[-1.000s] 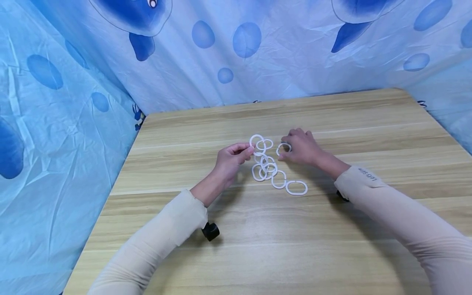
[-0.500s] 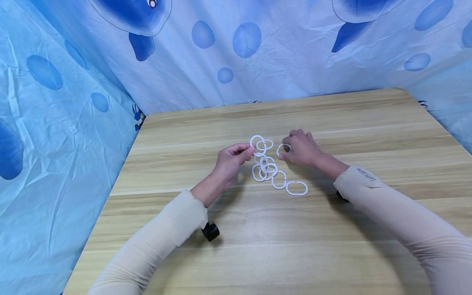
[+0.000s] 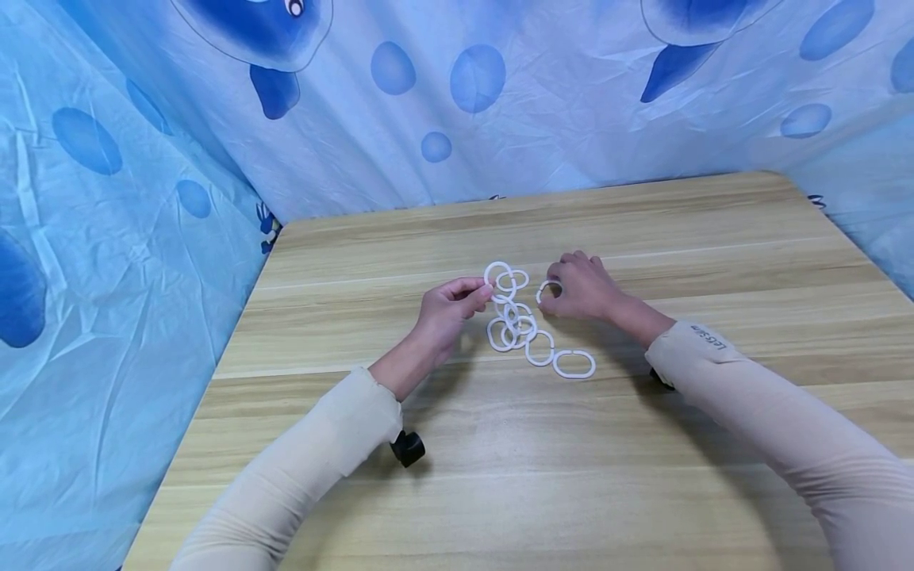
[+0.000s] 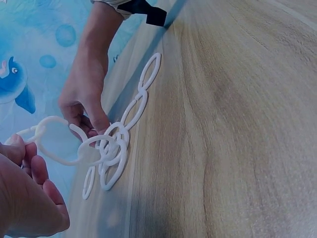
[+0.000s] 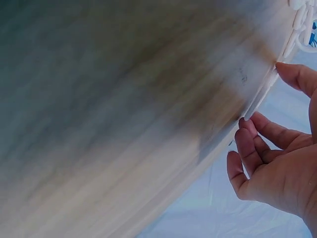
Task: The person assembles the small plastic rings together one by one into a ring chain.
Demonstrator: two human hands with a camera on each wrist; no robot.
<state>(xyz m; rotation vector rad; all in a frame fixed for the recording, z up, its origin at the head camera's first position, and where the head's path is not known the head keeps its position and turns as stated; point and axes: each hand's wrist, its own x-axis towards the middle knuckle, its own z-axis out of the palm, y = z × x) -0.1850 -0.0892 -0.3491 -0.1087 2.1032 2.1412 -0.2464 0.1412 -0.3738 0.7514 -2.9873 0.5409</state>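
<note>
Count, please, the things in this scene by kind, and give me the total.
white rings: about 9 (the middle ones overlap, so the count is not exact)
hands: 2, the left hand and the right hand, each pinching a ring
wooden table: 1
Total: about 12

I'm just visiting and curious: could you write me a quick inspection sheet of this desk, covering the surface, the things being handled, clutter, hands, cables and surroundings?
Surface: wooden table, light grain.
Job's things: chain of white plastic rings lying on the table; separate loose ring beside it.
Clutter: nothing seen.
Hands: left hand pinches the chain's end ring, lifted off the table; right hand pinches the loose ring.
Cables: nothing seen.
Surroundings: blue curtain with a bubble print behind and left of the table.
</note>
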